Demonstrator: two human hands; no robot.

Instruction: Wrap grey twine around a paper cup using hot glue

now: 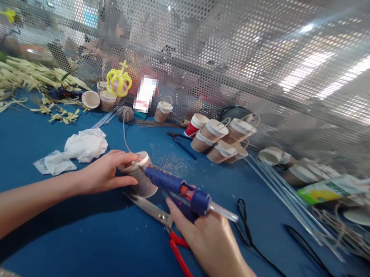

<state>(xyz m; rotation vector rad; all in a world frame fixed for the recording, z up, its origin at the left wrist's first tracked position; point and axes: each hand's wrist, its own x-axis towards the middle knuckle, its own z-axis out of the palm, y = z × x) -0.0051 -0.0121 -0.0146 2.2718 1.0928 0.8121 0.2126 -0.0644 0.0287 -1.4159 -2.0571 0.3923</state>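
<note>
My left hand (106, 172) grips a paper cup (141, 176) lying on its side on the blue table (95, 240); the cup is partly wrapped in grey-brown twine. My right hand (207, 238) holds a blue hot glue gun (178, 189) with its nozzle against the cup. A clear glue stick (224, 213) pokes out of the gun's back. Twine runs from the cup to a ball of twine (125, 112) farther back. Red-handled scissors (171, 235) lie under my right hand.
A crumpled white tissue (78, 149) lies at the left. Wrapped cups (224, 139) stand behind, with a yellow crown (119, 82), dried leaves (17, 78) and glue sticks (286, 198). A black cord (268, 255) trails right. Behind a mesh screen (252, 51) sits another person.
</note>
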